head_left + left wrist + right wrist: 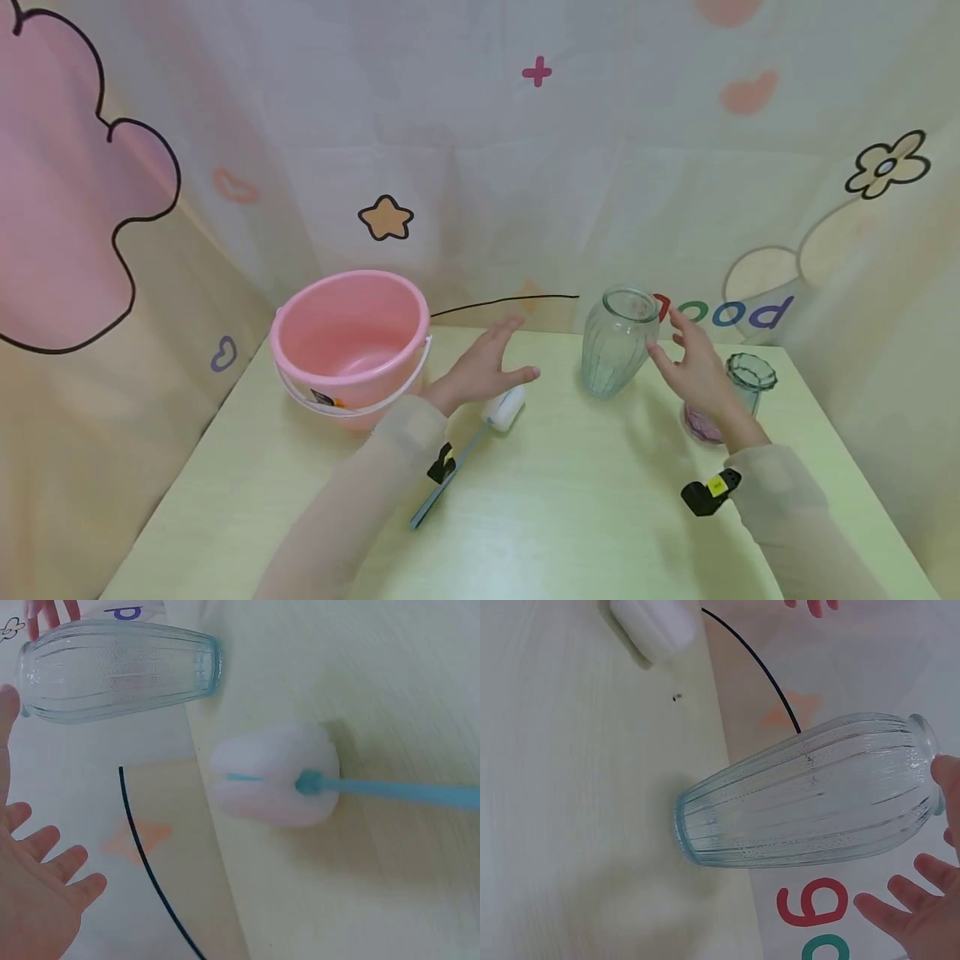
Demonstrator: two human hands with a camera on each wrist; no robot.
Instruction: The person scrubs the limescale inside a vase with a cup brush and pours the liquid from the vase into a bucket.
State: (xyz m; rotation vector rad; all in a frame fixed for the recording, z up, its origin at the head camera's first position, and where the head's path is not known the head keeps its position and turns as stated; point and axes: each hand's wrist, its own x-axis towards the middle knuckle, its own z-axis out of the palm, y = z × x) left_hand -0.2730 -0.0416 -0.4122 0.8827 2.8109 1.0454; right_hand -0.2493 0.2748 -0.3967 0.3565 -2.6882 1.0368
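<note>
A tall ribbed clear-glass vase stands upright towards the back of the table. My right hand is raised at its right side, thumb and fingers spread beside the neck. In the right wrist view, the thumb overlaps the rim of the vase. My left hand hovers left of the vase with its fingers stretched out and nothing in it. Below it lies a sponge bottle brush, with a white head and a blue handle that runs towards the table's front.
Left of the left hand stands a pink bucket with a white handle. Partly hidden behind the right hand and wrist are a small greenish glass vessel with a wavy rim and a purple glass item. A printed curtain hangs behind the table.
</note>
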